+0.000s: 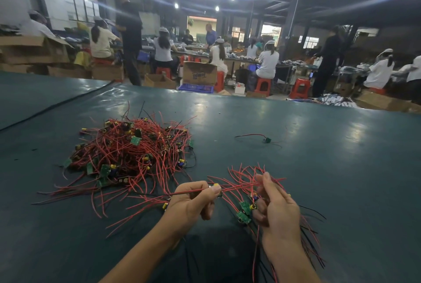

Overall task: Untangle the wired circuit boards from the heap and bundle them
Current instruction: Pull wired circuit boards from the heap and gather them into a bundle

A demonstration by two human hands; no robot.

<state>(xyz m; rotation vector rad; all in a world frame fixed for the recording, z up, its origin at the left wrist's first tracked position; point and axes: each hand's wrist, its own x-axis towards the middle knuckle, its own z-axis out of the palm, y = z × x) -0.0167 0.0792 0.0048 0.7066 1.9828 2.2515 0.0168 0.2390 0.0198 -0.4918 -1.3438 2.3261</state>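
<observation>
- A brown cardboard box [200, 75] stands on the floor beyond the far edge of the dark green mat-covered table [319, 180]. It bears blue print, too blurred to read.
- The left hand [196, 200] is curled, with thumb and forefinger pinching a thin red wire [191, 191] close to a small yellow part. From the pinch the wire runs leftward toward the heap.
- The right hand [279, 209] is closed round a bundle of red-wired green circuit boards [245, 208], near the table's near edge, right of centre. Red wire ends fan up past its fingertips, boards hang just left of its palm, and red and black wires trail down below the wrist.
- The two hands are near each other, with red wires stretching between them.
- The tangled heap of small green circuit boards with red wires [129, 150] lies on the table left of centre, just beyond the left hand. Its loose wire ends spread toward the near edge.
- A single green board with red and black leads [267, 139] lies well apart from the heap, toward the table's middle right.
- A long black cable [57, 105] crosses the table's far left corner.
</observation>
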